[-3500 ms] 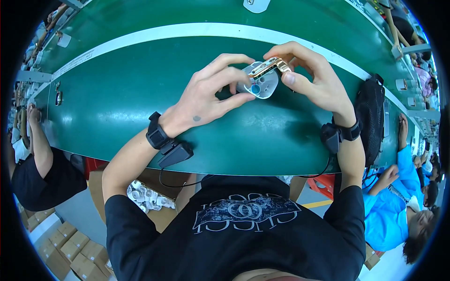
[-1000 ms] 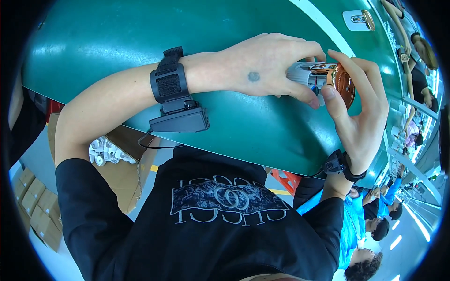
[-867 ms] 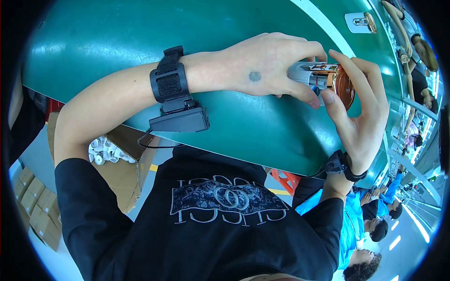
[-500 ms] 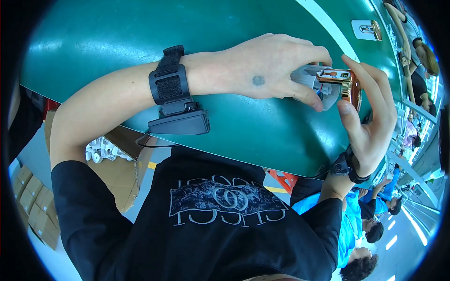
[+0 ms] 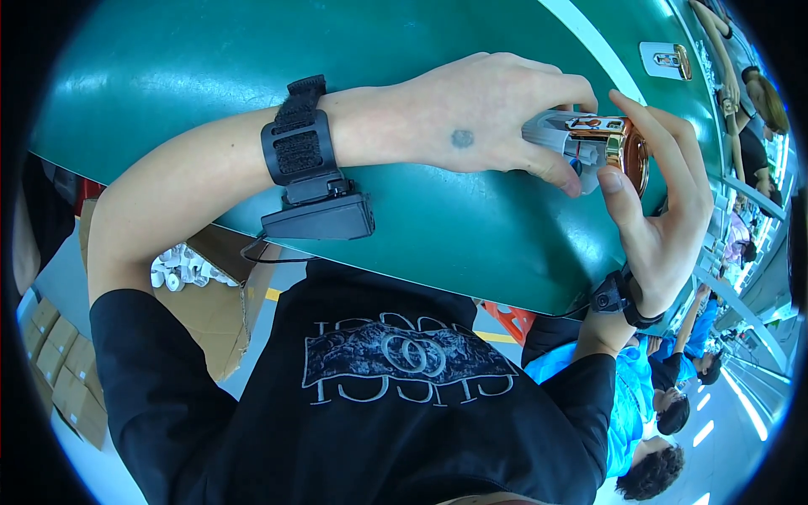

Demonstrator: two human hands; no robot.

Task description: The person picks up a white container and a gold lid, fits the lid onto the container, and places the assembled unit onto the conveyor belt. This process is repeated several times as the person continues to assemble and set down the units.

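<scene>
My left hand (image 5: 497,114) is closed around a translucent whitish cup-shaped housing (image 5: 549,128), which lies on its side with small inner parts showing. My right hand (image 5: 673,189) grips a shiny rose-gold round cap (image 5: 635,156) between thumb and fingers. A narrow gold strip with cut-outs runs from the cap over the housing's open end. Cap and housing sit in line and at least partly overlap; whether they are joined I cannot tell. Both hands are just over the green tabletop (image 5: 438,227).
Farther right on the table lies a similar white-and-gold piece (image 5: 665,61), beside a white stripe (image 5: 593,46). Below the table at left, an open carton (image 5: 210,324) holds several white parts, near stacked boxes (image 5: 71,370). People (image 5: 673,379) sit along the right side.
My right hand has brought the gold cap leftward against the housing's open end. The strip now lies over the housing, and less of the housing's rim shows. My left hand has barely moved.
</scene>
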